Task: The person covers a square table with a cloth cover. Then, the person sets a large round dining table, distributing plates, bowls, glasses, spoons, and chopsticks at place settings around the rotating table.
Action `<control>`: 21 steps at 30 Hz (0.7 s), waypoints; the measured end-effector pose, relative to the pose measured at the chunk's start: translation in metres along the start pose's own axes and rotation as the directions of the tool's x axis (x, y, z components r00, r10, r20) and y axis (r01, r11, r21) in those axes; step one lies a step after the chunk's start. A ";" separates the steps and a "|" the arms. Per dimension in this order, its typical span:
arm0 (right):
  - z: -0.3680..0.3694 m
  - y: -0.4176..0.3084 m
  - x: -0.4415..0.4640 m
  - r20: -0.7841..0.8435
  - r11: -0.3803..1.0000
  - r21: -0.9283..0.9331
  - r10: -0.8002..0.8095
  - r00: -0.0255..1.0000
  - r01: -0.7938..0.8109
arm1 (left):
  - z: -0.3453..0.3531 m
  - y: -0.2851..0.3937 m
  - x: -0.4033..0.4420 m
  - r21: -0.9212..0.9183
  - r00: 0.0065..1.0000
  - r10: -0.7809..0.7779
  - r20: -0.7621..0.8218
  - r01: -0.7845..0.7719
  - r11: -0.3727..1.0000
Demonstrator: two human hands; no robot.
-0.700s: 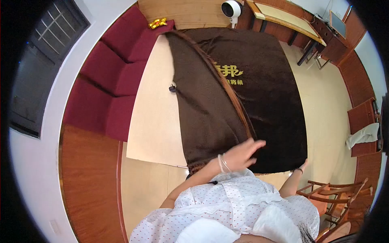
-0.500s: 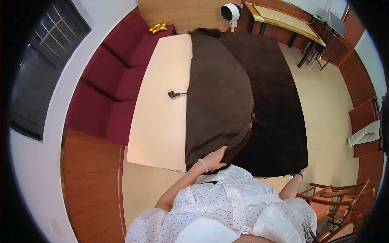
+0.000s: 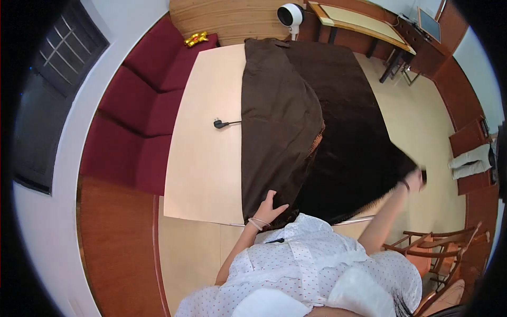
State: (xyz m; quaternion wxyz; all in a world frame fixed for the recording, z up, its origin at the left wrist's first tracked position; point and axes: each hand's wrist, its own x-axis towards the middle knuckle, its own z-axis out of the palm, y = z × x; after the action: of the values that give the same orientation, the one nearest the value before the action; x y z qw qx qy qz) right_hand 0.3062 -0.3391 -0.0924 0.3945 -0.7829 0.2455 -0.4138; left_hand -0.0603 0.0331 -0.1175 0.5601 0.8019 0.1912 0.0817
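Note:
A dark brown cloth [image 3: 348, 116] covers much of a pale wooden table [image 3: 203, 142], with its left part folded over so that the duller underside shows. My left hand [image 3: 270, 211] rests on the folded part near the table's front edge, fingers apart. At the front right, my right hand [image 3: 416, 179] is wrapped round the cloth's corner, pulled out beyond the table and blurred. A black plug [image 3: 221, 124] lies on the bare wood, its cable running under the fold.
Dark red seats [image 3: 127, 95] line the left side, with a shiny gold object [image 3: 196, 39] on them. A white fan [image 3: 290, 16] stands behind the table. A wooden chair [image 3: 428, 245] is at the lower right, and a narrow desk [image 3: 364, 24] at the back right.
The fold swung left and flattened, hiding the yellow lettering. My left hand moved left with it. My right hand moved up and outward, lifting the cloth's front right corner off the table.

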 end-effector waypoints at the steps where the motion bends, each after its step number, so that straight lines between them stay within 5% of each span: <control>1: -0.020 -0.109 -0.050 0.285 0.970 0.232 -0.142 0.948 0.076 | 0.006 -0.013 0.002 -0.100 0.993 0.107 -0.040 -0.111 0.989; 2: 0.006 -0.135 -0.085 0.302 0.811 0.404 -0.556 0.775 0.424 | 0.006 -0.011 0.002 -0.102 0.993 0.113 -0.037 -0.117 0.988; 3: -0.016 -0.203 -0.143 0.359 0.546 0.366 -0.830 0.427 0.754 | 0.003 -0.007 0.004 -0.132 0.979 0.171 -0.108 -0.185 0.974; 4: -0.061 -0.262 -0.198 0.490 0.469 0.572 -0.853 0.179 0.673 | -0.001 -0.002 0.004 -0.158 0.958 0.222 -0.179 -0.251 0.955; 5: -0.074 -0.267 -0.240 0.374 0.270 0.883 -0.900 -0.227 0.384 | -0.010 0.011 -0.001 -0.238 0.968 0.077 -0.239 -0.135 0.962; 6: -0.099 -0.267 -0.275 0.362 0.414 0.910 -0.802 -0.475 -0.005 | -0.014 0.014 -0.005 -0.319 0.954 0.044 -0.297 -0.143 0.937; 8: -0.139 -0.259 -0.308 0.120 0.387 0.902 -0.649 -0.751 -0.191 | -0.006 -0.086 -0.014 -0.122 0.816 0.378 -0.437 -0.470 0.874; 9: -0.147 -0.245 -0.314 0.125 0.437 0.867 -0.656 -0.744 -0.239 | -0.008 -0.082 -0.016 -0.118 0.814 0.375 -0.444 -0.468 0.876; 11: -0.146 -0.214 -0.319 0.116 0.479 0.828 -0.656 -0.746 -0.293 | -0.018 -0.043 -0.024 -0.578 0.895 0.025 -0.446 -0.309 0.755; 13: -0.139 -0.190 -0.313 0.360 0.592 0.789 -0.662 -0.658 -0.164 | -0.026 0.000 -0.029 -0.903 0.917 -0.287 -0.278 -0.147 0.404; 14: -0.137 -0.186 -0.309 0.350 0.592 0.787 -0.659 -0.666 -0.172 | -0.028 0.009 -0.027 -0.982 0.906 -0.399 -0.142 -0.078 0.173; 16: -0.136 -0.184 -0.304 0.492 0.610 0.786 -0.718 -0.493 -0.104 | -0.027 0.010 -0.017 -0.991 0.921 -0.379 -0.095 -0.052 0.123; 18: -0.132 -0.188 -0.303 0.541 0.644 0.763 -0.687 -0.485 -0.061 | -0.030 0.017 -0.007 -0.999 0.981 -0.193 -0.018 -0.008 0.050; 21: -0.113 -0.194 -0.315 0.550 0.568 0.813 -0.821 -0.156 -0.125 | -0.041 0.037 0.030 -0.993 0.961 -0.252 -0.117 -0.113 0.032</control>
State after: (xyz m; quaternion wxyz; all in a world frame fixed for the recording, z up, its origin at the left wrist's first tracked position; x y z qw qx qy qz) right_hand 0.0529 -0.0519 -0.0373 0.5249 -0.6615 -0.5253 0.1049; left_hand -0.0395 0.0696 -0.0709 0.9310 0.1574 0.1914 0.2681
